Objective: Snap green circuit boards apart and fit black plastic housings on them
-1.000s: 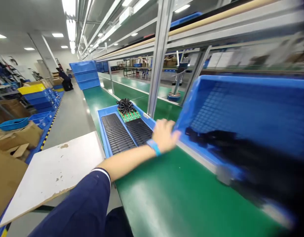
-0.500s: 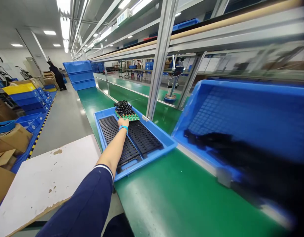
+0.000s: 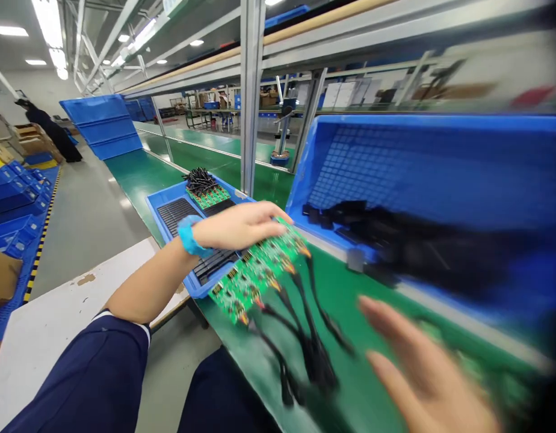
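My left hand (image 3: 244, 225), with a blue band at the wrist, grips the far edge of a green circuit board panel (image 3: 264, 267). The panel is tilted above the green bench, and several black cables (image 3: 305, 337) hang from its near edge. Low on the right, my right hand (image 3: 422, 367) is smeared by motion; its thumb and fingers are apart and hold nothing. Behind the left hand stands a shallow blue tray (image 3: 194, 287) with black slotted racks (image 3: 176, 211). More green boards (image 3: 210, 197) with bundled black cables lie at its far end.
A large blue bin (image 3: 422, 150) tilts at the right, holding black parts (image 3: 372, 222). A metal post (image 3: 252, 96) rises behind the tray. A worn white board (image 3: 74, 313) lies left of the green bench (image 3: 124, 174). Stacked blue crates (image 3: 101, 127) stand farther along; a person (image 3: 52, 129) is in the aisle.
My left hand has come back from the tray's far end toward me, now with a cabled circuit board panel. My right hand has entered at lower right. The view has turned to the right.
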`<state>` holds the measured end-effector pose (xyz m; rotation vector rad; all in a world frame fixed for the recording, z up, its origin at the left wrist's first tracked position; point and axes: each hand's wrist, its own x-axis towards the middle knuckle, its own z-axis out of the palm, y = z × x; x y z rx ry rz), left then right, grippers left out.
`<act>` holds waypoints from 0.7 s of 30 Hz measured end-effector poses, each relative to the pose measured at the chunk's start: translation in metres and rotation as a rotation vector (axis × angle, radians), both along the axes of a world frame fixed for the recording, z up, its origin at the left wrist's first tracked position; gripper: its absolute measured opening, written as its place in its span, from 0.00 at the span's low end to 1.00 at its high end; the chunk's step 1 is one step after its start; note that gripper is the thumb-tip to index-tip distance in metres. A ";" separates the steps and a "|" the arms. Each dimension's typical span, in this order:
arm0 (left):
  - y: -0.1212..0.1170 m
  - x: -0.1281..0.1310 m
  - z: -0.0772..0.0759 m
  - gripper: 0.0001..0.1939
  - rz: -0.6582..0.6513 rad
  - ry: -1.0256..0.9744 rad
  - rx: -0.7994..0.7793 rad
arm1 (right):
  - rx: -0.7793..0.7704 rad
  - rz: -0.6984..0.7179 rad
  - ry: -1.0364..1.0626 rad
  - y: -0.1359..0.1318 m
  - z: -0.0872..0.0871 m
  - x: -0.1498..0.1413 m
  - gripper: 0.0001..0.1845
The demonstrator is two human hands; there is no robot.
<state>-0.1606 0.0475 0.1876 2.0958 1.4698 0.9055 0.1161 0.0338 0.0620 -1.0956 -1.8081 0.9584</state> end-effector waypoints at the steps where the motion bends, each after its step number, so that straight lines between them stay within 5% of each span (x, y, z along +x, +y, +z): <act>1: 0.003 0.018 -0.010 0.15 -0.114 -0.078 -0.120 | -0.160 0.091 0.096 -0.006 0.001 -0.008 0.29; 3: 0.014 0.046 -0.033 0.21 -0.249 -0.249 -0.385 | -0.539 0.217 0.320 -0.021 0.002 -0.022 0.27; 5: 0.025 0.063 -0.058 0.28 -0.293 -0.474 -0.669 | -0.789 0.163 0.542 -0.036 0.003 -0.029 0.22; 9: 0.021 0.072 -0.111 0.36 -0.359 -1.084 -1.134 | -0.833 -0.116 0.854 -0.057 0.003 -0.024 0.21; 14: -0.024 0.083 -0.157 0.38 -0.428 -1.501 -1.030 | -0.777 -0.217 0.957 -0.062 -0.010 -0.006 0.19; 18: -0.043 0.102 -0.156 0.20 -0.182 -1.431 -0.876 | -0.709 -0.222 0.952 -0.064 -0.025 0.002 0.15; 21: -0.042 0.107 -0.146 0.18 -0.020 -1.345 -0.804 | -0.680 -0.194 0.919 -0.066 -0.031 0.006 0.09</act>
